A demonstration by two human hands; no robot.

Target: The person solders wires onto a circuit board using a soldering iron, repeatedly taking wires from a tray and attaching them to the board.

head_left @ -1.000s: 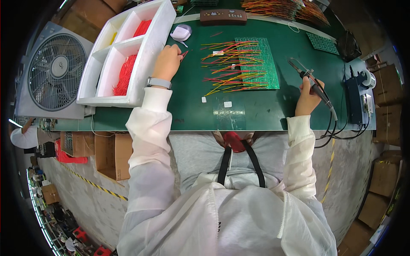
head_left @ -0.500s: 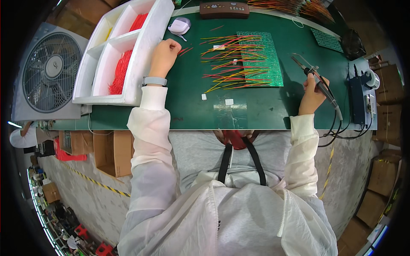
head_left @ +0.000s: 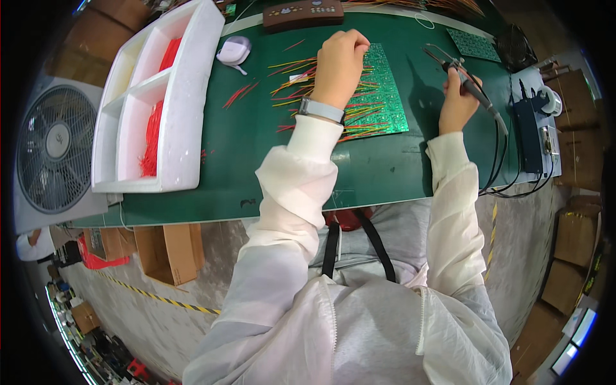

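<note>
My left hand (head_left: 339, 69) hovers over the upper left part of a green circuit board panel (head_left: 393, 93), its fingers pinched. Whatever sits between the fingertips is too small to make out. Red and yellow wires (head_left: 289, 66) stick out leftward from the panel, partly covered by this hand and wrist. To the right of the panel, my right hand (head_left: 454, 108) is closed around a soldering iron (head_left: 476, 91) with a thin metal feed tube by its tip. The iron's tip points up and left, apart from the board.
A white foam box (head_left: 181, 144) with red wires in compartments stands left, near several loose red wires (head_left: 241, 95). Behind lie an earbud case (head_left: 233, 50) and a brown pencil case (head_left: 303, 15). A blue soldering station (head_left: 530, 131), cables and another green board (head_left: 473, 45) are right.
My left hand has moved right, from beside the loose red wires to above the panel. My right hand still holds the soldering iron. The whole view has shifted and turned slightly.
</note>
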